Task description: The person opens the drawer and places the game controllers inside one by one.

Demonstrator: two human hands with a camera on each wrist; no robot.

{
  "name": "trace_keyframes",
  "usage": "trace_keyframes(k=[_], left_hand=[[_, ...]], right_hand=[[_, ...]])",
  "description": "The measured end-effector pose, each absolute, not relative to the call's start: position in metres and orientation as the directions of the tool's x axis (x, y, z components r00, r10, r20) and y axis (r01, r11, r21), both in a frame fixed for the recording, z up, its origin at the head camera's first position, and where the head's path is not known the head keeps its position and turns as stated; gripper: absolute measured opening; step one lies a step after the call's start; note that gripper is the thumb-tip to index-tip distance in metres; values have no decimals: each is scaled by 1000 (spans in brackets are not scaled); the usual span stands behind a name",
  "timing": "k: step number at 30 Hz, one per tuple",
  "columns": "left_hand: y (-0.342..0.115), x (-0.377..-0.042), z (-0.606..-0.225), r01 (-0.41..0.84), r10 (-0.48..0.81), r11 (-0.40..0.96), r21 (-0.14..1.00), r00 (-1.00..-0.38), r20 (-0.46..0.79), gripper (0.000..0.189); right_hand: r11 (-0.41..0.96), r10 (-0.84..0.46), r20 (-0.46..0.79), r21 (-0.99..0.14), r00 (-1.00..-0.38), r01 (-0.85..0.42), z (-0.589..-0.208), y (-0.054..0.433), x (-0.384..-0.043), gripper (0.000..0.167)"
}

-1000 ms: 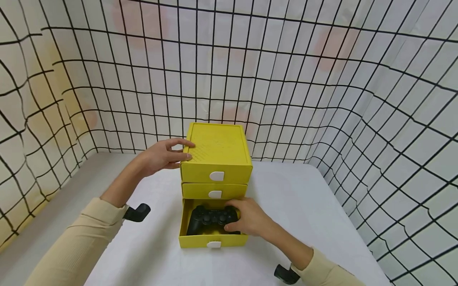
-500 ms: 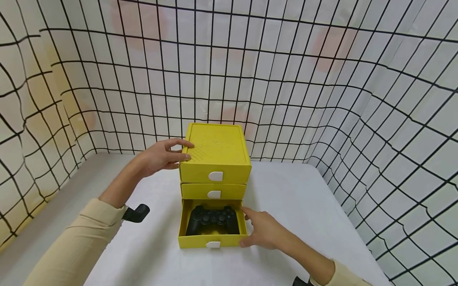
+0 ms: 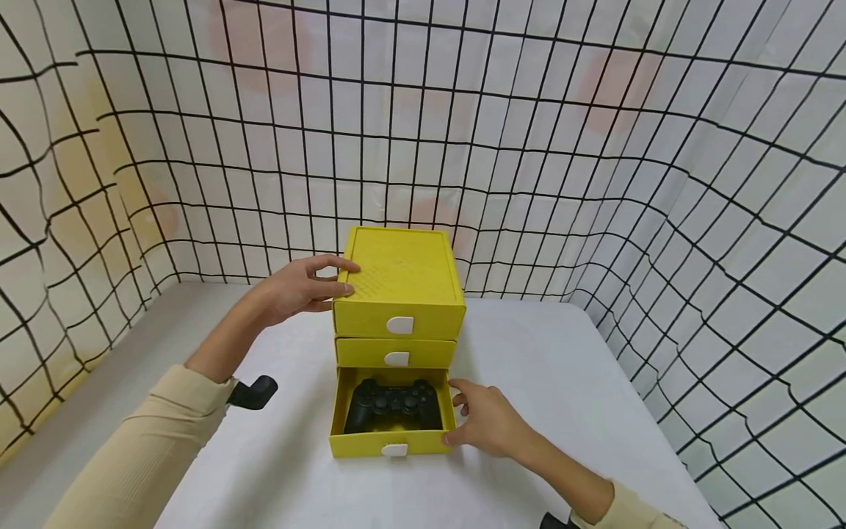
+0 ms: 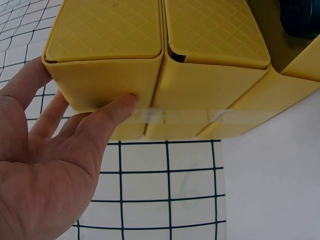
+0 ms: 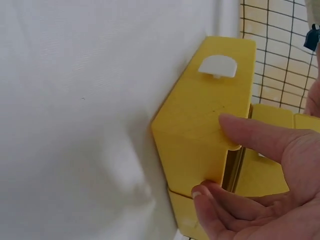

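A yellow drawer cabinet [image 3: 403,264] with white tabs stands on the white surface. Its bottom drawer [image 3: 360,446] is pulled out, and a black game controller [image 3: 394,405] lies flat inside. My left hand [image 3: 294,292] rests on the cabinet's upper left edge; in the left wrist view its thumb [image 4: 112,112] presses the side wall. At the drawer's front right corner, my right hand [image 3: 489,421] pinches the drawer, with the thumb [image 5: 250,132] against the front panel and the fingers [image 5: 212,205] curled by the side wall.
The two upper drawers [image 3: 363,353] are closed. Black wire grid [image 3: 489,147] with white sheeting behind it surrounds the table [image 3: 542,367] at the back and on both sides. Clear tape [image 4: 187,116] runs across the cabinet's side.
My right hand has left the controller and moved right, out of the drawer, to its front right corner. The controller stays in the drawer. My left hand has not moved.
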State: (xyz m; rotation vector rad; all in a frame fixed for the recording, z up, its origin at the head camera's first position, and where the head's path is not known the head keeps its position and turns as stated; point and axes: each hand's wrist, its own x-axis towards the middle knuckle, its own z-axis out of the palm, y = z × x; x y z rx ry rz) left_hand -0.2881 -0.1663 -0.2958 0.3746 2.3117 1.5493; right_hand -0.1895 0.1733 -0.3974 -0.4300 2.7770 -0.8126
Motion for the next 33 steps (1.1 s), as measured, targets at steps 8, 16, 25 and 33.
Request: trace_keyframes(k=[8,16,25,33], left_hand=[[-166,-289,-296,23,382,384,923,-914,-137,56],[-165,-289,-297,21,376,384,923,-917,-136,56],[-165,-289,-296,15,373,382,924,-917,-140,56],[-165,-289,-296,23,379,378,926,-916,-132,55]], right_hand=[[784,-281,-89,-595,-956,-175,-406,171,-197,96],[744,-238,-33,-648,-971,-161,-413,171,-208,90],[682,-175,76,-710,-982,-177,-423,171,-220,67],[646,-132,148,-737,-980,-199,-429,168,-230,47]])
